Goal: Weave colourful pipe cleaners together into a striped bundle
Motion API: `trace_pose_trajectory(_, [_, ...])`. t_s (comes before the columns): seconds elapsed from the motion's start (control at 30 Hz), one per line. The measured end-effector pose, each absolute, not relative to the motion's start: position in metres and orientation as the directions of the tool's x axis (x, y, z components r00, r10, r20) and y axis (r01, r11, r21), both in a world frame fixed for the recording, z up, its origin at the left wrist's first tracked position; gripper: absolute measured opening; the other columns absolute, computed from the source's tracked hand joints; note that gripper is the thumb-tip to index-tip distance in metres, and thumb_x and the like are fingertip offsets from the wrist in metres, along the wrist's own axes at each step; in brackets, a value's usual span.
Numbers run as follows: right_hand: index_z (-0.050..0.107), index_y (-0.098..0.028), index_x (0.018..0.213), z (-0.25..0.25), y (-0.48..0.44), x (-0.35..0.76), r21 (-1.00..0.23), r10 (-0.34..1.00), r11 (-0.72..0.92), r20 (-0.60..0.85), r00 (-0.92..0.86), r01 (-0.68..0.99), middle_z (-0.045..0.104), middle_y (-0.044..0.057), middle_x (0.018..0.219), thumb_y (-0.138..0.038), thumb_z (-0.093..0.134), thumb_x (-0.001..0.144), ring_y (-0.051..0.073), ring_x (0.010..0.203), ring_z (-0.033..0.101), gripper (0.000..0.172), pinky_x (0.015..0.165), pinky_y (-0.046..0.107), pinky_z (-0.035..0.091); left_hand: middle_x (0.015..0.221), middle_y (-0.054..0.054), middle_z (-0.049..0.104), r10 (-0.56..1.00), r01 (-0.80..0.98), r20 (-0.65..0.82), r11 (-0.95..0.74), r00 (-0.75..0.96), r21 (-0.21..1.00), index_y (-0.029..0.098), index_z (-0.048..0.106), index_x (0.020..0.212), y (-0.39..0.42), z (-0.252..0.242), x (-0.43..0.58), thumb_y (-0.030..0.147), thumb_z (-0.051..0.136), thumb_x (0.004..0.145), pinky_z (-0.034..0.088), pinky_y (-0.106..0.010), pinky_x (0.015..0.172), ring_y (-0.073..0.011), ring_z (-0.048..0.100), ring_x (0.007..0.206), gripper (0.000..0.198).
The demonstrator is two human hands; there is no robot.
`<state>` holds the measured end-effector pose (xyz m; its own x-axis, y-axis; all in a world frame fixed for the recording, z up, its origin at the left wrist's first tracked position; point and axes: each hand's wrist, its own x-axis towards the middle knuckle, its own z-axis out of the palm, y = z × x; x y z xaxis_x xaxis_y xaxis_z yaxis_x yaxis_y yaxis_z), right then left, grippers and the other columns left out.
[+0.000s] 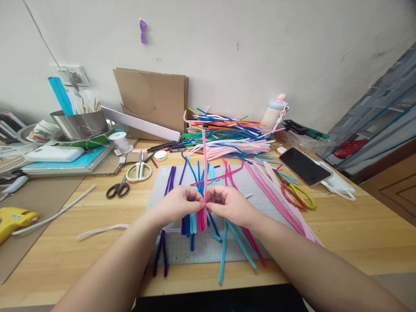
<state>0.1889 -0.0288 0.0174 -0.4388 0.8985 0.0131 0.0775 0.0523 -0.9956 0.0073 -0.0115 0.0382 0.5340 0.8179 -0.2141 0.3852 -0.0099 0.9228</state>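
Note:
My left hand (182, 201) and my right hand (229, 203) meet over the middle of the grey cutting mat (208, 255). Both pinch one pink pipe cleaner (204, 160), which stands upright between the fingertips. Just below hangs or lies a row of folded pipe cleaners (193, 223), running from dark purple and blue through light blue to pink; the fingers hide its top. Loose light blue pipe cleaners (238, 240) and magenta ones (255, 247) lie by my right wrist. Dark purple pipe cleaners (165, 255) stick out beside my left forearm.
A heap of mixed pipe cleaners (230, 134) lies at the back, with long pink ones (279, 195) to the right. Scissors (297, 195) and a phone (305, 166) lie on the right. More scissors (139, 171) and a yellow glue gun (16, 221) are on the left.

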Motion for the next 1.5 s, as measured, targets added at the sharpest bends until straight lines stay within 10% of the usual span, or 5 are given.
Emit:
trace_pose_trajectory(0.27, [0.055,-0.017,0.081,0.0131,-0.0288,0.1891,-0.988,0.884,0.131,0.078,-0.461,0.085,0.053,-0.002,0.07,-0.019,0.059,0.076,0.01,0.062,0.049,0.007,0.059,0.023,0.04,0.057,0.004,0.053,0.825,0.422,-0.221,-0.023,0.521,0.906,0.015,0.063,0.066,-0.012,0.0403,0.0087,0.028,0.057,0.068,0.031,-0.021,0.052,-0.0089,0.042,0.052,0.014])
trace_pose_trajectory(0.53, [0.059,-0.018,0.081,0.0185,-0.0314,0.1958,-0.705,0.718,0.642,0.417,-0.557,0.301,0.059,0.004,0.084,-0.007,0.049,0.076,0.015,0.081,0.054,0.016,0.073,0.028,0.042,0.061,0.003,0.055,0.825,0.485,-0.219,-0.076,0.521,0.871,0.015,0.063,0.07,-0.0105,0.0365,0.0086,0.028,0.053,0.069,0.034,-0.021,0.055,-0.0103,0.046,0.056,0.016])
trace_pose_trajectory(0.8, [0.055,-0.017,0.079,0.0143,-0.0256,0.1918,-0.964,0.908,0.047,-0.068,-0.414,0.261,0.052,-0.002,0.067,-0.028,0.053,0.078,0.01,0.059,0.047,0.012,0.053,0.023,0.034,0.069,0.001,0.063,0.88,0.595,-0.077,-0.251,0.469,0.763,0.018,0.064,0.071,-0.0112,0.0334,0.0111,0.026,0.051,0.069,0.042,-0.024,0.063,-0.015,0.057,0.066,0.016])
trace_pose_trajectory(1.5, [0.054,-0.015,0.077,0.0135,-0.0249,0.1959,-0.953,0.88,0.04,-0.109,-0.463,0.301,0.052,-0.002,0.071,-0.031,0.062,0.073,0.01,0.064,0.046,0.018,0.058,0.023,0.036,0.072,0.001,0.066,0.872,0.613,-0.115,-0.236,0.476,0.754,0.018,0.066,0.071,-0.0139,0.0363,0.0131,0.026,0.052,0.068,0.041,-0.024,0.063,-0.0158,0.059,0.07,0.016])
